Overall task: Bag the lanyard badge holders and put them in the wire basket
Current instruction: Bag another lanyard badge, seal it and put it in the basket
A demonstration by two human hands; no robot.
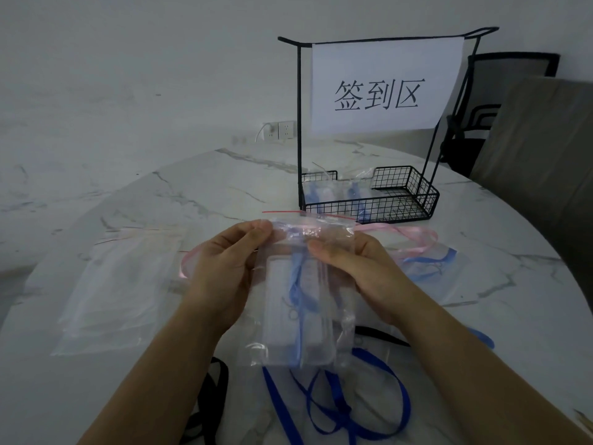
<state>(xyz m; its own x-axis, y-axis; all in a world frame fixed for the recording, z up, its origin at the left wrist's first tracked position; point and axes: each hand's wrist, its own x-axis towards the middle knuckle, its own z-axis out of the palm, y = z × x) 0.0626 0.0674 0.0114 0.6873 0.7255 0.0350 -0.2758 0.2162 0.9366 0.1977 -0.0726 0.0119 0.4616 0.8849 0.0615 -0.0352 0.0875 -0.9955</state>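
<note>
**Badge bagging part done, more holders waiting**

While two bagged holders already lie in the basket (369, 200), a person works on the next one at a marble worktop (160, 200), seen from the head camera, the only view. Both hands hold a clear zip bag (308, 284) up above the worktop; inside it sits a holder (285, 303) with a light blue lanyard. The left hand (221, 277) has its fingers (260, 231) pinched together on the bag's top left edge, by the red seal strip. The right hand (362, 271) has its fingers (321, 248) pressed on the bag just below the mouth, near the middle. The seal looks not yet closed along its whole length, though the blur makes that hard to judge.

The basket stands well beyond the hands, under a paper sign (385, 88) hung on its frame. Its right half appears bare.

Much seems left. A stack of empty bags (118, 284) lies to the left. A pink lanyard (414, 239) and another blue one (430, 258) lie to the right; dark blue lanyards (333, 409) and a black strap (211, 393) lie nearest the camera. This bag still needs sealing and carrying to the basket.
</note>
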